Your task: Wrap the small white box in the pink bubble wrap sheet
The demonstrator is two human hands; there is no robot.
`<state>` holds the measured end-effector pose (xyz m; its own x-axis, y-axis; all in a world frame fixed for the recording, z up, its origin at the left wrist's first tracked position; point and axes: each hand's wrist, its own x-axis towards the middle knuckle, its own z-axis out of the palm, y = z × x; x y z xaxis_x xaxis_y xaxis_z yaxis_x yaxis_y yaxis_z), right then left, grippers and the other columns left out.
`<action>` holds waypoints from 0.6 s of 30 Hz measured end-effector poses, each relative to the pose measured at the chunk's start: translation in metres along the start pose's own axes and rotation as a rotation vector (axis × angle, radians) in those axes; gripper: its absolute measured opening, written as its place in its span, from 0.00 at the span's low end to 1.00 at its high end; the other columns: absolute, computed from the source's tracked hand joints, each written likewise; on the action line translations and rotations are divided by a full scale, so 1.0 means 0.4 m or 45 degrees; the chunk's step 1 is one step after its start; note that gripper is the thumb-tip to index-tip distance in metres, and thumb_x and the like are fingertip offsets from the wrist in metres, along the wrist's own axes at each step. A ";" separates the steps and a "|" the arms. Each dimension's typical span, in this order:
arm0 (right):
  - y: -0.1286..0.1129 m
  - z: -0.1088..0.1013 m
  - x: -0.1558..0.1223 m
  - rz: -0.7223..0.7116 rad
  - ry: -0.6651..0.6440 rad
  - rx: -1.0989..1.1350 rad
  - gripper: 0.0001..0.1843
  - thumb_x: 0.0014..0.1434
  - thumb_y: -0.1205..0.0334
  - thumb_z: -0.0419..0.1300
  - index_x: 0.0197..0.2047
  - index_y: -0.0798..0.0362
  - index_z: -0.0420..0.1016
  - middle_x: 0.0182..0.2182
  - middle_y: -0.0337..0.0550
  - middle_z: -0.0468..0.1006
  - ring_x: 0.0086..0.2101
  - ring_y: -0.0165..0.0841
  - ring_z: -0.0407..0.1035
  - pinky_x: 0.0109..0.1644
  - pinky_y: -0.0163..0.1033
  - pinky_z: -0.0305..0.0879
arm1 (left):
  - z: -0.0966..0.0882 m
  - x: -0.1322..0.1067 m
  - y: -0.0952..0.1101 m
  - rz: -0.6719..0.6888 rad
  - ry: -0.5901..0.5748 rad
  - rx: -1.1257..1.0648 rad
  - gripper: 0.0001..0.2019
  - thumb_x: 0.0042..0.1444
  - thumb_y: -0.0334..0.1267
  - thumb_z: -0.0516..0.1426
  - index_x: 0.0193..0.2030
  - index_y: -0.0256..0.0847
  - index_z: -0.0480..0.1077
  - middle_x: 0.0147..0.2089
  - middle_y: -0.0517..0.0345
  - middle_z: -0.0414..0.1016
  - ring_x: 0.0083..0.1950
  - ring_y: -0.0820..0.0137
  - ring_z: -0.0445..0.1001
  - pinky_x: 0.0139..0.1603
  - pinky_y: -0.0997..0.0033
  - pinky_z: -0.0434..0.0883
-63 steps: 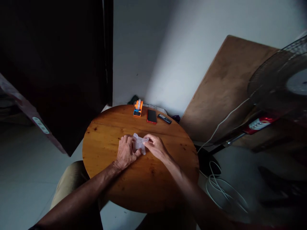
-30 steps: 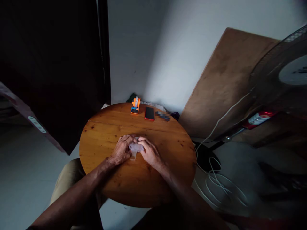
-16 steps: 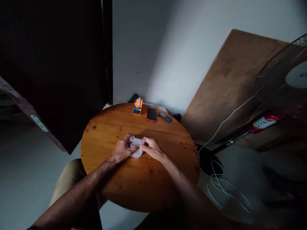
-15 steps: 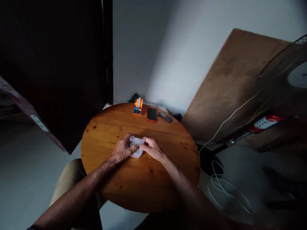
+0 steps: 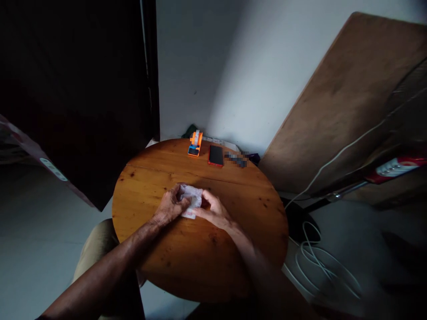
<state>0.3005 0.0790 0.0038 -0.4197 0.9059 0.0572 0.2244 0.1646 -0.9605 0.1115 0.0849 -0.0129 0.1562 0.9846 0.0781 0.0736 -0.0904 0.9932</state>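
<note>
Since a second ago I see the clear bag (image 5: 191, 201) bunched smaller on the table (image 5: 207, 258), left hand (image 5: 168, 209) fingers closed on it, right hand (image 5: 213, 211) pinching its edge.

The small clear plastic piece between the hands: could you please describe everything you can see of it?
The clear plastic piece is a small, whitish, translucent, crumpled film, like a little bag. It lies low on the round wooden table, near the middle. The left hand grips its left edge and the right hand touches its right side. Its contents cannot be made out.
</note>
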 end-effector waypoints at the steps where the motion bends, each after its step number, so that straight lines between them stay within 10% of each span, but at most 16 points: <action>1: 0.008 0.002 0.003 0.018 0.018 0.021 0.29 0.50 0.46 0.69 0.52 0.51 0.73 0.41 0.43 0.80 0.40 0.37 0.74 0.44 0.41 0.70 | -0.001 0.000 0.001 -0.021 -0.029 -0.079 0.28 0.49 0.45 0.62 0.55 0.34 0.67 0.45 0.47 0.79 0.44 0.62 0.77 0.41 0.68 0.74; 8: 0.051 0.010 0.015 -0.014 0.124 0.013 0.25 0.56 0.45 0.63 0.52 0.51 0.74 0.38 0.43 0.81 0.38 0.36 0.74 0.41 0.39 0.69 | -0.007 0.003 -0.018 -0.085 -0.210 -0.449 0.52 0.41 0.50 0.70 0.69 0.37 0.52 0.55 0.42 0.74 0.52 0.58 0.75 0.49 0.63 0.73; 18: 0.056 -0.014 0.024 -0.023 0.340 0.024 0.27 0.57 0.41 0.61 0.52 0.51 0.73 0.46 0.47 0.80 0.48 0.40 0.74 0.55 0.44 0.67 | -0.003 0.012 -0.022 -0.108 -0.191 -0.556 0.58 0.36 0.48 0.73 0.71 0.40 0.48 0.52 0.47 0.75 0.48 0.63 0.76 0.47 0.66 0.72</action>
<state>0.3065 0.0936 -0.0154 -0.1759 0.9741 0.1418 0.2013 0.1766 -0.9635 0.1104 0.0906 -0.0213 0.3107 0.9504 0.0132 -0.3241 0.0929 0.9415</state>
